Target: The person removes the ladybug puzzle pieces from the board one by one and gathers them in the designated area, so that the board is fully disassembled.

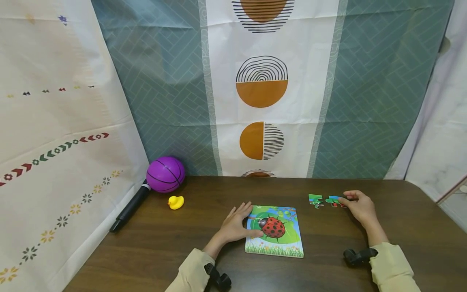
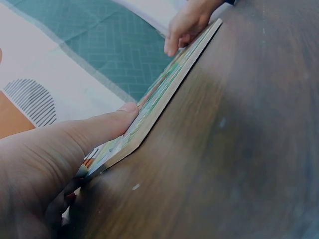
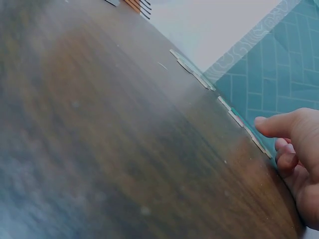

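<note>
1. Jigsaw piece (image 1: pixel 333 200), blue-green with touches of red, is lying flat on the brown tabletop (image 1: pixel 204 227), right at the fingertips of the right hand (image 1: pixel 360 207).
2. Right thumb (image 3: pixel 276 124) is stretching towards the piece's edge while the other fingers are curling in; whether they are pinching it, I cannot tell.
3. Just beside it, on its left, a second jigsaw piece (image 1: pixel 315 200) is lying untouched, a narrow gap separating the two.
4. Left hand (image 1: pixel 236 224) is resting at the left side of the ladybug picture board (image 1: pixel 275 227), its thumb (image 2: pixel 112 122) lying across the printed face and its fingers extending along the edge, slightly spread — seemingly steadying the board rather than lifting it.
5. As I am judging it, the step in hand is taking hold of the nearer piece while the board is being kept in place. Next, the work is calling for a fine pinch on that thin edge — without nudging the neighbour.
6. Farther out, a yellow toy duck (image 1: pixel 176 202) is sitting left of the board, with a purple ball (image 1: pixel 166 174) resting behind it. Patterned teal-and-white cloth (image 1: pixel 157 81) is hanging beyond the table.
</note>
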{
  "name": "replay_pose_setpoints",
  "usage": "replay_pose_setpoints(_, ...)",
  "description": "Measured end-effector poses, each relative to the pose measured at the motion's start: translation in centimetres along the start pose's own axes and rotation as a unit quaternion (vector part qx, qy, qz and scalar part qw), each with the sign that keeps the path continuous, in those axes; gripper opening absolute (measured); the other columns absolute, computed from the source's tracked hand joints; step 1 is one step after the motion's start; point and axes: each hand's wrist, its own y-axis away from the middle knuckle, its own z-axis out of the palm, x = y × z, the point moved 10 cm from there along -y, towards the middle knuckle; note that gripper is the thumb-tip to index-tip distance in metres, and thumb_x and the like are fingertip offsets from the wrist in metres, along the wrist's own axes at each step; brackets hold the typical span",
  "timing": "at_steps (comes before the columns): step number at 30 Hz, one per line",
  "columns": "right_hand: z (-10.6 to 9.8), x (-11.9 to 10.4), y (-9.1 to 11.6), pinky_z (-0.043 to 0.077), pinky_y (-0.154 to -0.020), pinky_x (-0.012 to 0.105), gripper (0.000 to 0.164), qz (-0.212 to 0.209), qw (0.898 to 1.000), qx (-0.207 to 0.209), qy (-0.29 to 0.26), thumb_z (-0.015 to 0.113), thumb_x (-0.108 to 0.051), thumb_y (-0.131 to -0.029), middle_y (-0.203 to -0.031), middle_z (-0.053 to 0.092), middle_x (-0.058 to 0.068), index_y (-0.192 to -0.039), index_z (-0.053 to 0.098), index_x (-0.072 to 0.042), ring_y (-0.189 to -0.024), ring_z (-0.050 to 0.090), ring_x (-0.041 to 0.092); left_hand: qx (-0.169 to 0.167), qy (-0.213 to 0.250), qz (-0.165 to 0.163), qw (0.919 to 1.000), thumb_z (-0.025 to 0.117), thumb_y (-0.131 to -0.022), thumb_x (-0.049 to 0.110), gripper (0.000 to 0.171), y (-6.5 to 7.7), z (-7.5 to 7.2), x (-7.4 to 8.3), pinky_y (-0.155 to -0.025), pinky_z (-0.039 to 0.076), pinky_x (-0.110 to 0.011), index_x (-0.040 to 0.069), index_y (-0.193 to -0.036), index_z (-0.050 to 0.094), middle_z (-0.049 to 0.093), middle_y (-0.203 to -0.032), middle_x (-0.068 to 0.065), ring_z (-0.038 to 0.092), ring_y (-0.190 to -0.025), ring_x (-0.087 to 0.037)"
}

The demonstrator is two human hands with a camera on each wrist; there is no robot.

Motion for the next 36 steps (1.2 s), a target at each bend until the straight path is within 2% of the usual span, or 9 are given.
replay_pose_setpoints(9,-0.4,-0.2,0.1,0.041,-0.066,0.019,0.046,0.000,1.000,0.010,-0.018,0.063,-0.033,-0.094,-0.107,0.062,0.021,-0.119,0.059,0.006,-0.076,0.047,-0.005,-0.002,-0.006,0.000,1.0000,0.076,-0.080,0.046,0.093,-0.1,0.0,0.1,-0.124,0.009,-0.055,0.004,-0.151,0.034,0.028,-0.161,-0.010,0.019,-0.152,-0.031)
replay_pose_setpoints(12,-0.4,-0.3,0.4,0.039,-0.070,0.017,0.047,0.021,0.998,0.016,-0.059,0.061,-0.035,-0.096,-0.098,0.061,0.001,-0.122,0.058,0.004,-0.078,0.042,-0.009,-0.002,-0.003,0.004,1.0000,0.076,-0.081,0.045,0.092,0.1,0.0,0.1,-0.123,0.010,-0.057,0.003,-0.151,0.034,0.028,-0.161,-0.012,0.019,-0.152,-0.033)
replay_pose_setpoints(15,-0.5,-1.3,0.9,0.040,-0.069,0.014,0.049,0.029,0.993,0.022,-0.109,0.060,-0.037,-0.096,-0.088,0.052,-0.022,-0.124,0.057,0.003,-0.080,0.040,-0.012,0.000,-0.002,0.006,1.0000,0.076,-0.081,0.044,0.092,0.2,0.1,0.0,-0.122,0.010,-0.058,0.002,-0.151,0.034,0.028,-0.161,-0.013,0.019,-0.152,-0.034)
replay_pose_setpoints(18,-0.2,-3.1,1.2,0.044,-0.067,0.016,0.052,0.019,0.991,0.005,-0.134,0.059,-0.040,-0.096,-0.085,0.046,-0.030,-0.128,0.055,0.001,-0.080,0.043,-0.011,0.003,-0.003,0.004,1.0000,0.076,-0.081,0.043,0.093,0.3,0.0,-0.1,-0.122,0.010,-0.058,0.001,-0.151,0.033,0.028,-0.161,-0.014,0.019,-0.152,-0.034)
replay_pose_setpoints(20,0.4,-4.5,1.4,0.045,-0.066,0.016,0.053,0.006,0.991,-0.015,-0.136,0.059,-0.041,-0.097,-0.090,0.048,-0.025,-0.129,0.055,0.001,-0.081,0.044,-0.010,0.004,-0.004,0.000,1.0000,0.076,-0.081,0.044,0.093,0.4,-0.1,-0.2,-0.123,0.010,-0.058,0.001,-0.151,0.034,0.028,-0.161,-0.014,0.019,-0.152,-0.034)
replay_pose_setpoints(24,2.5,-7.3,2.2,0.048,-0.070,0.020,0.049,-0.034,0.991,-0.064,-0.110,0.058,-0.038,-0.097,-0.103,0.058,-0.004,-0.128,0.057,0.001,-0.090,0.051,0.003,0.002,-0.006,-0.003,1.0000,0.076,-0.081,0.045,0.093,0.3,-0.1,-0.1,-0.123,0.010,-0.057,0.001,-0.151,0.034,0.028,-0.161,-0.013,0.019,-0.152,-0.033)
replay_pose_setpoints(28,5.1,-9.7,3.2,0.047,-0.076,0.027,0.044,-0.074,0.984,-0.129,-0.099,0.060,-0.034,-0.097,-0.115,0.061,0.014,-0.125,0.059,-0.001,-0.099,0.053,0.019,0.000,-0.008,-0.001,1.0000,0.076,-0.081,0.045,0.093,0.2,0.0,-0.1,-0.123,0.010,-0.057,0.001,-0.151,0.034,0.028,-0.161,-0.013,0.019,-0.152,-0.034)
replay_pose_setpoints(31,7.0,-11.0,4.1,0.046,-0.075,0.030,0.042,-0.091,0.972,-0.185,-0.114,0.062,-0.032,-0.096,-0.118,0.061,0.017,-0.125,0.061,-0.002,-0.098,0.053,0.021,0.000,-0.007,0.000,1.0000,0.076,-0.081,0.045,0.093,0.1,0.1,0.0,-0.123,0.010,-0.058,0.001,-0.151,0.034,0.028,-0.161,-0.014,0.019,-0.152,-0.034)
replay_pose_setpoints(36,9.2,-12.3,5.4,0.045,-0.072,0.030,0.041,-0.113,0.953,-0.253,-0.121,0.065,-0.028,-0.094,-0.104,0.058,0.011,-0.125,0.061,-0.001,-0.090,0.050,0.017,-0.002,-0.012,0.004,0.9999,0.076,-0.081,0.046,0.093,0.0,0.1,0.1,-0.123,0.010,-0.057,0.001,-0.151,0.034,0.028,-0.161,-0.013,0.019,-0.152,-0.033)
